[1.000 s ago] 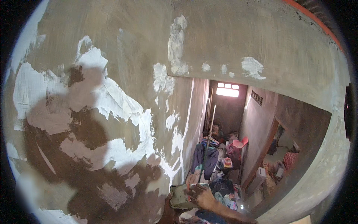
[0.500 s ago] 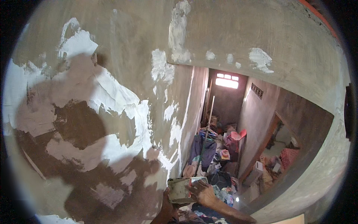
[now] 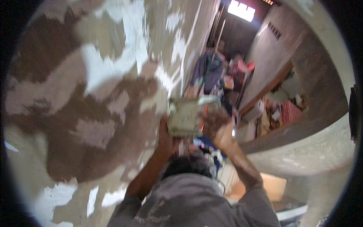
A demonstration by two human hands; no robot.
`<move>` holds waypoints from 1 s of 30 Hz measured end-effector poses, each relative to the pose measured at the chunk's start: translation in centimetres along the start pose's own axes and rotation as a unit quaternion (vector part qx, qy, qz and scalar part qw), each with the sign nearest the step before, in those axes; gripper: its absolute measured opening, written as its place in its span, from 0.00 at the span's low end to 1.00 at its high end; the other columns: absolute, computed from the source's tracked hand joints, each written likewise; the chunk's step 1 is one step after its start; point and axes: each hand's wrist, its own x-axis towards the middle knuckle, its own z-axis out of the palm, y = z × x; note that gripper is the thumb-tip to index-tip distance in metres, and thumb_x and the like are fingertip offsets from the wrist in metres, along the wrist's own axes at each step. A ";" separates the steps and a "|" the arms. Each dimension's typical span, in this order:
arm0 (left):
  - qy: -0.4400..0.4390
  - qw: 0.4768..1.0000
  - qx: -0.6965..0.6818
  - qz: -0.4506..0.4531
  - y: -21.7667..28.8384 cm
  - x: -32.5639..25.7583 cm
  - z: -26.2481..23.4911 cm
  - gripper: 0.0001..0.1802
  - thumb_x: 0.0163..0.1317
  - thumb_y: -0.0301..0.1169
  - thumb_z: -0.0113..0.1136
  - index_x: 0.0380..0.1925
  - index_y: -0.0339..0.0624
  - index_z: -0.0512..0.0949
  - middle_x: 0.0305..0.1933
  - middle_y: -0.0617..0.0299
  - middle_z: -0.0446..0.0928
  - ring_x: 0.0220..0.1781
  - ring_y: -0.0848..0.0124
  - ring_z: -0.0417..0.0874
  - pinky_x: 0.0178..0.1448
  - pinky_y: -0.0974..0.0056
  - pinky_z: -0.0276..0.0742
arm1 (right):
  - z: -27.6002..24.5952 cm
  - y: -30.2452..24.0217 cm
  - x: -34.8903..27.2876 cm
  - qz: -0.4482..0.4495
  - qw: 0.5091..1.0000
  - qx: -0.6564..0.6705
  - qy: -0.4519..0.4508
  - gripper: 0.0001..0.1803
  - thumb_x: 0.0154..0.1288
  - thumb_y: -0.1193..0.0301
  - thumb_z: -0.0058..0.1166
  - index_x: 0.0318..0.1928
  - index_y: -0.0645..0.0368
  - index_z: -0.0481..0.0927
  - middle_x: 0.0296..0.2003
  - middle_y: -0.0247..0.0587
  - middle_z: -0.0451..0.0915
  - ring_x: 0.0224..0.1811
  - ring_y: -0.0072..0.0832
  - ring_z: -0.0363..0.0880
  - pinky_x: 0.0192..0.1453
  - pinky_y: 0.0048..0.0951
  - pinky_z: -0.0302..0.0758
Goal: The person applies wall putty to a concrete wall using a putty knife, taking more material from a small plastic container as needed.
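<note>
A shallow rectangular tray [image 3: 184, 118], pale grey-green and smeared inside, is held in front of my chest. My left hand [image 3: 165, 135] grips its left side; most of its fingers are hidden beneath. Over the tray's right end, my right hand [image 3: 221, 128] is closed and blurred by motion. At its fingers shows a flat tool with a red edge [image 3: 204, 115], its exact kind too smeared to tell. Close on the left stands a grey-brown wall [image 3: 151, 90] with patches of white filler [image 3: 130, 41], partly under my shadow.
Beyond the tray, clothes [image 3: 208, 72] and other belongings lie heaped along a narrow passage. A long pole [image 3: 220, 36] leans there. To the right, a doorway shows a white box [image 3: 257, 109] and red patterned cloth [image 3: 292, 113]. A curved wall edge [image 3: 302, 155] lies nearer.
My view has tilted down, so the wall and passage sit higher and my torso shows. Both hands and the tray appear higher in the picture; my right hand has shifted rightward.
</note>
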 end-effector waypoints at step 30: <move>-0.115 0.990 0.060 0.062 1.2 -2.3 6.4 0.26 0.61 0.51 0.38 0.47 0.41 0.66 0.43 0.56 0.73 0.44 0.64 0.77 0.49 0.60 0.76 | -4.3 0.4 -0.9 -0.006 0.976 -0.009 0.220 0.21 0.36 0.80 0.61 0.38 0.54 0.79 0.21 0.35 0.67 0.22 0.30 0.67 0.23 0.27 0.65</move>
